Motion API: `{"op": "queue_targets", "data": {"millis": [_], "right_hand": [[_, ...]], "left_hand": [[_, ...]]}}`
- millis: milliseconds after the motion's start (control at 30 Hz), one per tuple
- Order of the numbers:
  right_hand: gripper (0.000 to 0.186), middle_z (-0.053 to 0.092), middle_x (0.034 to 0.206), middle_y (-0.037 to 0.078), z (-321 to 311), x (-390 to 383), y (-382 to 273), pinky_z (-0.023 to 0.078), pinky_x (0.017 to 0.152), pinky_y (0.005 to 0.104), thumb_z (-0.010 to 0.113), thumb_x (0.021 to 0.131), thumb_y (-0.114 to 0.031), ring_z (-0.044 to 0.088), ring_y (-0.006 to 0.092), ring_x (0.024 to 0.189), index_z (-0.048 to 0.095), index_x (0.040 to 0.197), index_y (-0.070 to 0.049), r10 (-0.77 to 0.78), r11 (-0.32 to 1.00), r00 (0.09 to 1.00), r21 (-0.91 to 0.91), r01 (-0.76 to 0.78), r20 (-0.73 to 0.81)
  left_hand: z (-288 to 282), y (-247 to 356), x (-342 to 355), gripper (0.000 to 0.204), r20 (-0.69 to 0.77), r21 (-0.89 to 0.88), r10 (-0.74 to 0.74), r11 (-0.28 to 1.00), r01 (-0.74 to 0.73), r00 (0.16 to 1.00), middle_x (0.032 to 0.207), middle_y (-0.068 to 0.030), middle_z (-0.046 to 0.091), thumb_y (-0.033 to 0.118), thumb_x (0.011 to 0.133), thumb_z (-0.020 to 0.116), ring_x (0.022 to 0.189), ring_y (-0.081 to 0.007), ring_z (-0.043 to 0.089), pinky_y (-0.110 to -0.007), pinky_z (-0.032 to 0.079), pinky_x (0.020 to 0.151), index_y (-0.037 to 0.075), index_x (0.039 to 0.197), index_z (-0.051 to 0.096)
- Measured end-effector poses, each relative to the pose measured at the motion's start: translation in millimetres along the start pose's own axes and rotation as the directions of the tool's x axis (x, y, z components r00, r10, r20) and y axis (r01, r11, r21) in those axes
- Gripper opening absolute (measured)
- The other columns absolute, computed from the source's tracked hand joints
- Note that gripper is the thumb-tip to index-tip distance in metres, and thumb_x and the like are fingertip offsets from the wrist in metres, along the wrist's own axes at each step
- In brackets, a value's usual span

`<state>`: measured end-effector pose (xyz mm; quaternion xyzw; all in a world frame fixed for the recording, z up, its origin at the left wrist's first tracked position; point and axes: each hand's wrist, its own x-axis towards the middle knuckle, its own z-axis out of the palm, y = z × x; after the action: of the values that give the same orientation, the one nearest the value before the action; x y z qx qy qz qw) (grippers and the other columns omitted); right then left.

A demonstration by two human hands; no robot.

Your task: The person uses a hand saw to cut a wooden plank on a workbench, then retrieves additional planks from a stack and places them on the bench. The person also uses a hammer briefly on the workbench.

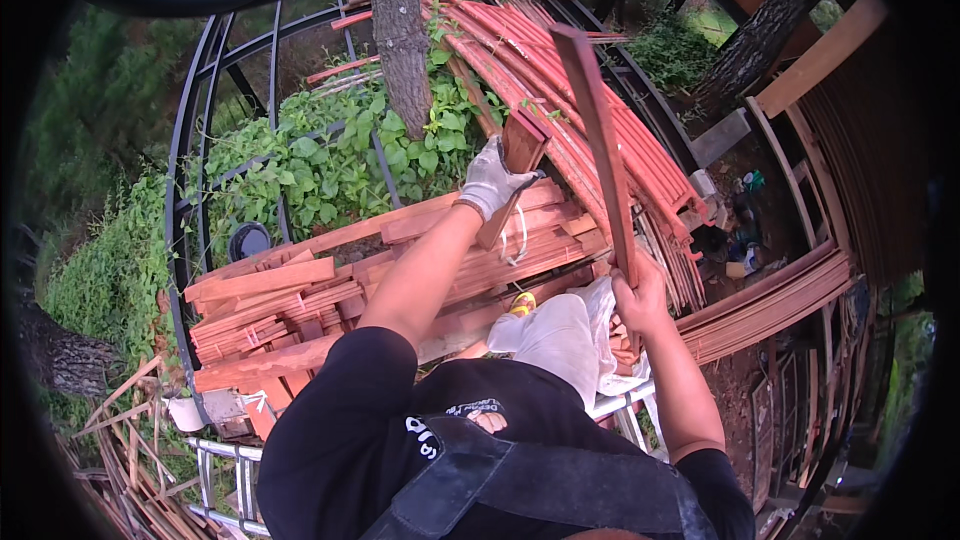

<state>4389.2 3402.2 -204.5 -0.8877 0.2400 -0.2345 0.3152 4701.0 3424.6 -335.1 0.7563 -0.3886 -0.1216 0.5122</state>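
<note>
My left hand (490, 180), in a white and grey work glove, is closed around a short, reddish-brown stack of wooden boards (523, 143) that stands tilted above the lumber pile. How many boards are in it I cannot tell. My bare right hand (643, 297) grips the lower end of a long, narrow wooden plank (598, 130), which rises steeply away from me. Beneath my left arm lies a pile of cut lumber (290, 315) in uneven lengths. A white strap (518, 235) loops beside the boards in my left hand. Next to my right hand is a white sack (601, 325).
Long red poles (560, 115) lie stacked beyond the planks. A tree trunk (400, 45) rises among leafy vines (320, 160). Black metal bars (205, 140) curve along the left. Thin boards (775, 305) are stacked at right. A metal ladder (225, 470) lies lower left.
</note>
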Motion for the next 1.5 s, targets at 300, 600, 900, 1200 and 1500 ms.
{"op": "queue_targets", "data": {"millis": [300,600,900,1200,1500], "right_hand": [[0.032,0.062,0.083,0.023,-4,-17,-13,0.052,0.08,0.0413,0.058,0.08,-0.008,0.066,0.0355,0.081,0.067,0.11,0.001,0.057,0.998,0.995,0.043,-0.054,-0.086],[0.028,0.064,0.081,0.01,-9,-81,38,0.051,0.072,0.0332,0.055,0.084,-0.002,0.063,0.018,0.076,0.064,0.11,0.003,0.462,0.882,0.868,0.191,-0.43,-0.181],[0.056,0.068,0.086,0.013,50,-331,111,0.053,0.072,0.0346,0.058,0.081,-0.009,0.065,0.0202,0.077,0.06,0.136,0.001,0.938,0.342,0.332,0.1,-0.934,-0.102],[0.062,0.072,0.105,0.025,146,-545,48,0.055,0.088,0.0426,0.064,0.079,-0.028,0.072,0.0361,0.101,0.06,0.135,-0.003,0.979,-0.097,-0.131,0.208,-0.973,-0.158],[0.056,0.072,0.113,0.024,307,-641,-101,0.053,0.096,0.0405,0.066,0.085,-0.04,0.069,0.0355,0.111,0.067,0.127,-0.003,0.753,-0.557,-0.643,0.654,-0.512,0.14]], "left_hand": [[3,8,-6,0.088,0.072,0.037,0.038,0.999,-0.04,0.997,0.124,-0.0222,0.066,0.041,0.065,0.094,0.116,-0.0373,0.065,-0.041,0.052,0.101,0.001,0.131,0.052],[-26,-59,2,0.077,0.216,-0.169,-0.036,0.983,0.074,0.976,0.123,-0.0101,0.068,0.02,0.07,0.09,0.117,-0.024,0.063,-0.034,0.051,0.099,0.004,0.135,0.052],[-128,-85,25,0.035,0.097,-0.834,-0.225,0.513,0.203,0.969,0.105,-0.0111,0.069,-0.005,0.079,0.07,0.098,-0.0258,0.068,-0.041,0.055,0.093,0.0,0.113,0.062],[-139,10,28,0.045,0.24,-0.776,0.062,0.612,0.153,0.969,0.121,-0.0134,0.067,0.022,0.096,0.068,0.113,-0.0331,0.066,-0.052,0.052,0.104,0.001,0.133,0.054],[35,64,15,0.048,0.67,-0.453,0.103,0.841,0.295,0.735,0.105,-0.0088,0.065,0.043,0.099,0.063,0.092,-0.0208,0.064,-0.038,0.055,0.083,0.001,0.122,0.061]]}}
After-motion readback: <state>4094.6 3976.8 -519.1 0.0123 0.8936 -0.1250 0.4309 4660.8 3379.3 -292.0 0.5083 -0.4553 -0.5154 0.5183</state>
